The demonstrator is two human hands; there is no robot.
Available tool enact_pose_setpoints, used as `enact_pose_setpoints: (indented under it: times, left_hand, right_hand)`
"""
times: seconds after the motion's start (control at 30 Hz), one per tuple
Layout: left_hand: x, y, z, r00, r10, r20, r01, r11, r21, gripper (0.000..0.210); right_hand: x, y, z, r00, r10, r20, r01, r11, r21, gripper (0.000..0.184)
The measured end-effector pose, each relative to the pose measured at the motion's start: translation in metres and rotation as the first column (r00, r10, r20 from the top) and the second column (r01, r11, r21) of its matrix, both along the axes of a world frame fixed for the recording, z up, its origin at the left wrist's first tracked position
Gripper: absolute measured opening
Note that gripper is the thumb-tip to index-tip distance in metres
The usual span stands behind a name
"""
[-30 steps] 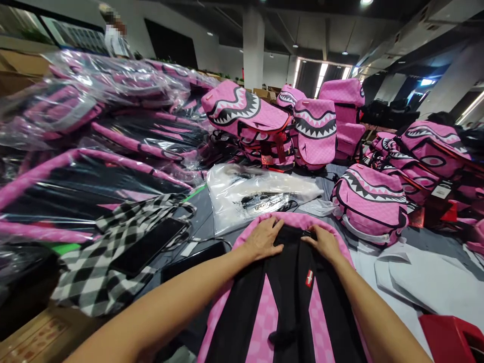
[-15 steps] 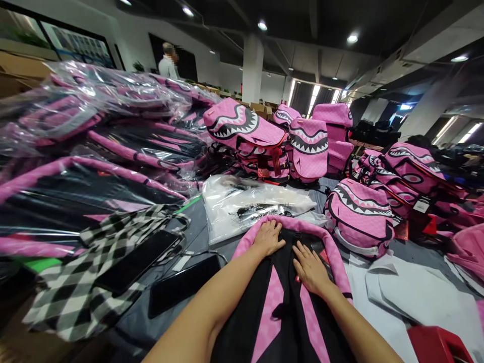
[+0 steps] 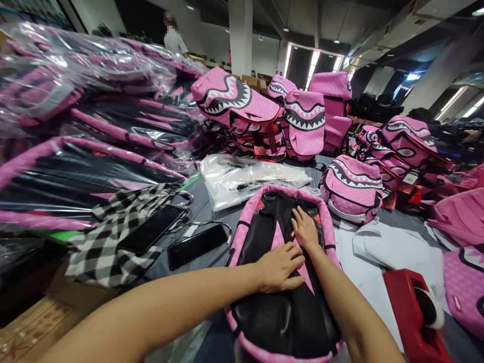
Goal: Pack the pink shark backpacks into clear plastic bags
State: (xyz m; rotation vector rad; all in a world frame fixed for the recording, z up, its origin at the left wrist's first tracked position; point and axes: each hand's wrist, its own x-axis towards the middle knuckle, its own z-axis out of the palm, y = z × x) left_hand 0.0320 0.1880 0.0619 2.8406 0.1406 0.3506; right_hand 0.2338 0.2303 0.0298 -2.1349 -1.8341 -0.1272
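Note:
A pink and black backpack (image 3: 264,307) lies in front of me with its black back panel and shoulder straps facing up. My right hand (image 3: 305,231) rests flat on the upper part of the right strap, fingers stretched out. Lower down, my left hand (image 3: 280,268) reaches across the straps, its fingers slightly bent and apart, pressing on them. Neither hand grips anything that I can see. Beyond the backpack's top lies a transparent plastic bag (image 3: 249,181) with dark print.
Plastic-wrapped backpacks (image 3: 94,171) are piled at left. Shark-mouth backpacks (image 3: 305,123) stand at the back. A checkered cloth (image 3: 106,252), two phones (image 3: 198,246), white sheets (image 3: 401,257) and a red tape dispenser (image 3: 410,312) surround the work spot. One person (image 3: 174,38) is far back.
My left hand has come from the backpack's top down and across onto the straps. The right hand stays on the right strap. My view has tilted down, showing more of the backpack.

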Motion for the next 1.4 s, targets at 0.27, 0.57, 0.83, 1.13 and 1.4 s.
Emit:
enact_pose_setpoints:
  times: [0.27, 0.57, 0.83, 1.13, 1.4]
  left_hand:
    - [0.013, 0.016, -0.062, 0.985, 0.025, 0.173, -0.021, 1.0, -0.022, 0.034]
    - [-0.024, -0.002, -0.018, 0.994, 0.084, 0.064, -0.057, 0.94, -0.336, 0.06]
    - [-0.021, -0.006, -0.067, 0.951, -0.257, 0.172, 0.267, 0.963, -0.035, 0.085]
    - [-0.053, -0.024, -0.068, 0.977, 0.189, 0.094, -0.19, 0.982, -0.006, 0.113]
    - [-0.075, -0.028, -0.076, 0.968, 0.251, 0.017, -0.251, 0.968, 0.0, 0.055]
  right_hand:
    - [-0.063, -0.146, 0.046, 0.715, 0.699, -0.021, -0.698, 0.711, -0.082, 0.023]
    - [-0.046, -0.121, -0.008, 0.876, 0.463, 0.132, -0.403, 0.856, -0.324, 0.019]
    - [-0.033, -0.12, -0.051, 0.923, 0.365, 0.12, -0.368, 0.93, 0.0, 0.015]
    - [-0.013, -0.102, 0.005, 0.909, 0.26, -0.324, -0.16, 0.939, 0.304, 0.026]
    - [-0.035, -0.012, 0.011, 0.973, 0.174, 0.152, -0.191, 0.976, 0.101, 0.05]
